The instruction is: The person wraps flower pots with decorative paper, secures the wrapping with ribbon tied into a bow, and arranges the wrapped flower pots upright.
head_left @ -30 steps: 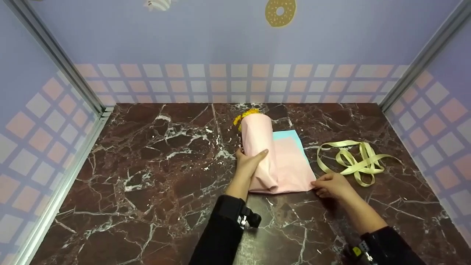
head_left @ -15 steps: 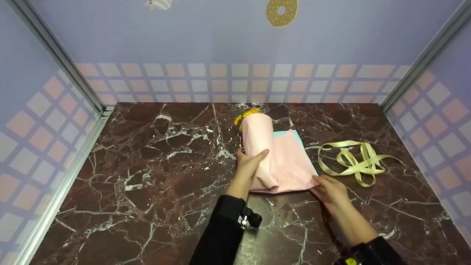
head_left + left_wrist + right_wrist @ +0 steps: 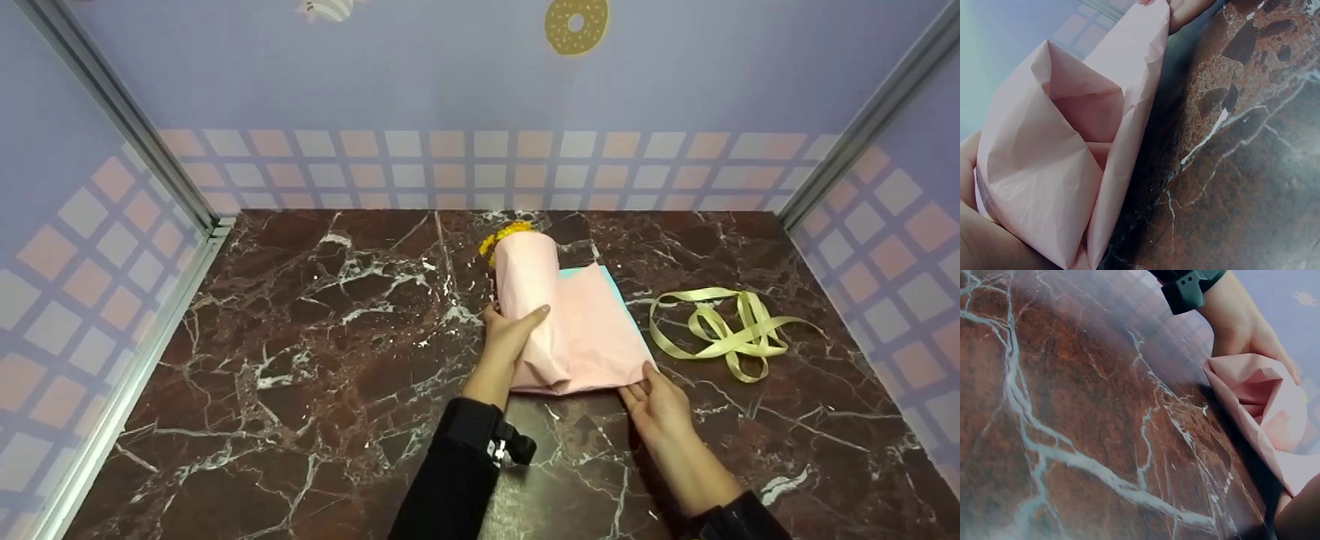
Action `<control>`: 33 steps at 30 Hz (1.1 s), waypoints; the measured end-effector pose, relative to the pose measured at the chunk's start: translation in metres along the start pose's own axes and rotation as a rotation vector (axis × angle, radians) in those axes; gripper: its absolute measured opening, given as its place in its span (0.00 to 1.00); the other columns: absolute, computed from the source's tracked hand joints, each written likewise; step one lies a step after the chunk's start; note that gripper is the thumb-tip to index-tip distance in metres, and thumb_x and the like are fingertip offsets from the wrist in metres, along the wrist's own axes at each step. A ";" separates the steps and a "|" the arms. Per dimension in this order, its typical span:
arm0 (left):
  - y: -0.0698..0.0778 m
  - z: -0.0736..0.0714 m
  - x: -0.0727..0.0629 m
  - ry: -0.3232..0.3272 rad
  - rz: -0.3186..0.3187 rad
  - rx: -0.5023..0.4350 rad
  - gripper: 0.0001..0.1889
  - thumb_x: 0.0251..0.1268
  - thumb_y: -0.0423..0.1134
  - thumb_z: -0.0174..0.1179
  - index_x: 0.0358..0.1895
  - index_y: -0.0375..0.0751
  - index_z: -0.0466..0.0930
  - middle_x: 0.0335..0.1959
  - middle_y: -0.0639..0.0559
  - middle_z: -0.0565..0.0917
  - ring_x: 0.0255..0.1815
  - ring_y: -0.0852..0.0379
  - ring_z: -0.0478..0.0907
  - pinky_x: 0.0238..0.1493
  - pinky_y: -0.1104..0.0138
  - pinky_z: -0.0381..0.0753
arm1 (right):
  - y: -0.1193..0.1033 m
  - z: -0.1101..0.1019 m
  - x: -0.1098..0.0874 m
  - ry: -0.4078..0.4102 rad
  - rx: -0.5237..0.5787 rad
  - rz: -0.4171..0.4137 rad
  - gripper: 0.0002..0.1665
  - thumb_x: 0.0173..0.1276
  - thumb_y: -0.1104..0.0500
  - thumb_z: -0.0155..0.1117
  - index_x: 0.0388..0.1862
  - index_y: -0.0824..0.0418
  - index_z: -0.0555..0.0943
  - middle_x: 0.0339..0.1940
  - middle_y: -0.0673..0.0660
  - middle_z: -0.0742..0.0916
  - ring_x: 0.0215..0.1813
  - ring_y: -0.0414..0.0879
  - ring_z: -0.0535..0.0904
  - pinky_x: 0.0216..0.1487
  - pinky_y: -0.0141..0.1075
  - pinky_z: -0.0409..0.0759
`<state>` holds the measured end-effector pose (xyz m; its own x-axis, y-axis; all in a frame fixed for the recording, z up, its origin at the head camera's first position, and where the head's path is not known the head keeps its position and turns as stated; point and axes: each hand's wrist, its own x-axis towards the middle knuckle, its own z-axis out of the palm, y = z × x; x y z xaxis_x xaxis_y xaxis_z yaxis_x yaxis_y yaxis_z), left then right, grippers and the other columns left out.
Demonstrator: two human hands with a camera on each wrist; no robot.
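Note:
A bouquet of yellow flowers (image 3: 507, 238) lies rolled in pink wrapping paper (image 3: 529, 274), with the blooms showing at the upper left of the roll. My left hand (image 3: 504, 345) grips the roll from its left side, thumb over the top. To the right the paper spreads flat, with a light blue sheet (image 3: 616, 289) showing along its far and right edges. My right hand (image 3: 660, 401) pinches the near right corner of the paper, thumb above and fingers underneath. In the left wrist view the folded lower end (image 3: 1039, 163) of the roll gapes open.
A loose heap of pale yellow-green ribbon (image 3: 731, 341) lies right of the paper. The dark red marbled tabletop (image 3: 337, 390) ends at a patterned wall (image 3: 420, 90) behind and at side panels left and right.
My right hand has turned and slid left, its fingers now under the paper's near right corner. The pink sheet's far corner has shifted up, covering more blue. My left hand stays put.

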<state>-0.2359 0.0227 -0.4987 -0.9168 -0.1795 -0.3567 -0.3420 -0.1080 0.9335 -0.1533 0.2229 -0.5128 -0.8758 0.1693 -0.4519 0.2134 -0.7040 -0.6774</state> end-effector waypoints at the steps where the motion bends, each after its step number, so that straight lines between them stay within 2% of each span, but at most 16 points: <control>1: 0.000 0.000 0.000 -0.001 0.000 -0.004 0.57 0.50 0.45 0.73 0.76 0.34 0.42 0.72 0.30 0.56 0.72 0.38 0.56 0.73 0.54 0.54 | 0.000 0.000 0.000 0.003 0.001 -0.004 0.32 0.81 0.61 0.34 0.77 0.70 0.43 0.75 0.67 0.57 0.76 0.54 0.53 0.72 0.41 0.56; 4: 0.000 0.000 0.000 -0.002 -0.005 -0.015 0.57 0.49 0.45 0.73 0.76 0.35 0.42 0.72 0.30 0.57 0.71 0.38 0.58 0.72 0.54 0.56 | 0.000 0.004 -0.002 -0.003 -0.012 -0.044 0.31 0.81 0.62 0.35 0.77 0.71 0.44 0.74 0.68 0.58 0.75 0.54 0.55 0.72 0.41 0.58; 6: 0.000 0.001 -0.001 -0.006 -0.007 -0.019 0.56 0.50 0.45 0.74 0.76 0.35 0.43 0.71 0.31 0.58 0.71 0.38 0.59 0.71 0.53 0.57 | 0.000 0.009 -0.006 -0.009 -0.036 -0.088 0.31 0.81 0.62 0.36 0.76 0.73 0.46 0.70 0.69 0.64 0.74 0.56 0.57 0.71 0.42 0.60; 9: 0.000 0.001 -0.001 -0.010 -0.003 -0.025 0.55 0.50 0.45 0.74 0.75 0.36 0.45 0.70 0.31 0.60 0.70 0.38 0.59 0.71 0.53 0.58 | 0.000 0.017 -0.011 -0.018 -0.080 -0.157 0.30 0.80 0.62 0.39 0.74 0.76 0.50 0.57 0.63 0.77 0.67 0.52 0.69 0.69 0.42 0.64; 12: -0.001 0.001 0.000 -0.011 -0.005 -0.029 0.55 0.50 0.45 0.73 0.75 0.36 0.45 0.70 0.30 0.60 0.70 0.38 0.59 0.71 0.53 0.58 | 0.000 0.024 -0.014 -0.001 -0.096 -0.224 0.27 0.79 0.63 0.43 0.70 0.78 0.59 0.41 0.55 0.84 0.54 0.48 0.79 0.64 0.41 0.72; 14: -0.001 0.001 0.000 -0.009 -0.004 -0.027 0.55 0.50 0.44 0.73 0.75 0.35 0.44 0.70 0.30 0.60 0.70 0.37 0.59 0.71 0.53 0.58 | 0.001 0.029 -0.015 0.010 -0.085 -0.271 0.21 0.78 0.65 0.46 0.63 0.77 0.68 0.38 0.56 0.85 0.46 0.45 0.81 0.58 0.39 0.77; 17: -0.001 0.000 0.000 -0.010 -0.007 -0.027 0.55 0.50 0.44 0.73 0.76 0.35 0.43 0.70 0.29 0.60 0.70 0.37 0.60 0.71 0.53 0.58 | 0.003 0.037 -0.018 0.032 -0.079 -0.341 0.12 0.75 0.68 0.50 0.44 0.72 0.81 0.30 0.55 0.84 0.36 0.43 0.81 0.43 0.32 0.82; 20: 0.000 0.000 -0.001 -0.013 -0.001 -0.027 0.55 0.50 0.45 0.73 0.75 0.34 0.44 0.69 0.29 0.60 0.69 0.37 0.60 0.71 0.53 0.59 | 0.005 0.044 -0.019 0.033 -0.102 -0.395 0.14 0.73 0.70 0.52 0.33 0.65 0.85 0.25 0.54 0.82 0.29 0.40 0.78 0.34 0.28 0.78; 22: 0.000 0.000 -0.001 -0.017 0.005 -0.022 0.55 0.51 0.45 0.73 0.75 0.34 0.43 0.69 0.29 0.60 0.70 0.37 0.60 0.71 0.53 0.58 | 0.007 0.049 -0.021 0.024 -0.132 -0.426 0.15 0.73 0.71 0.53 0.33 0.65 0.86 0.24 0.53 0.82 0.28 0.40 0.77 0.32 0.29 0.75; 25: 0.001 0.000 -0.002 -0.028 0.002 -0.007 0.57 0.52 0.46 0.72 0.76 0.33 0.40 0.72 0.29 0.55 0.73 0.37 0.55 0.73 0.52 0.53 | 0.009 0.056 -0.023 -0.014 -0.181 -0.463 0.12 0.72 0.73 0.52 0.44 0.71 0.84 0.31 0.56 0.87 0.35 0.41 0.82 0.41 0.31 0.81; 29: 0.001 0.000 -0.002 -0.046 0.000 0.004 0.60 0.53 0.47 0.71 0.77 0.31 0.34 0.76 0.31 0.45 0.76 0.38 0.44 0.74 0.52 0.44 | 0.013 0.065 -0.025 -0.076 -0.276 -0.512 0.15 0.71 0.74 0.51 0.53 0.83 0.74 0.44 0.65 0.87 0.46 0.45 0.84 0.51 0.36 0.81; 33: 0.000 0.000 -0.002 -0.052 0.023 -0.020 0.59 0.53 0.45 0.71 0.77 0.31 0.34 0.77 0.33 0.43 0.77 0.40 0.43 0.75 0.54 0.43 | 0.016 0.074 -0.024 -0.156 -0.403 -0.554 0.15 0.70 0.74 0.53 0.53 0.82 0.74 0.53 0.69 0.82 0.55 0.48 0.81 0.58 0.36 0.77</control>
<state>-0.2343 0.0230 -0.4986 -0.9342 -0.1310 -0.3318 -0.3165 -0.1245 0.9404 -0.1604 0.1566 -0.4695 -0.9474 0.3072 0.0900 -0.1648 -0.2269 -0.9599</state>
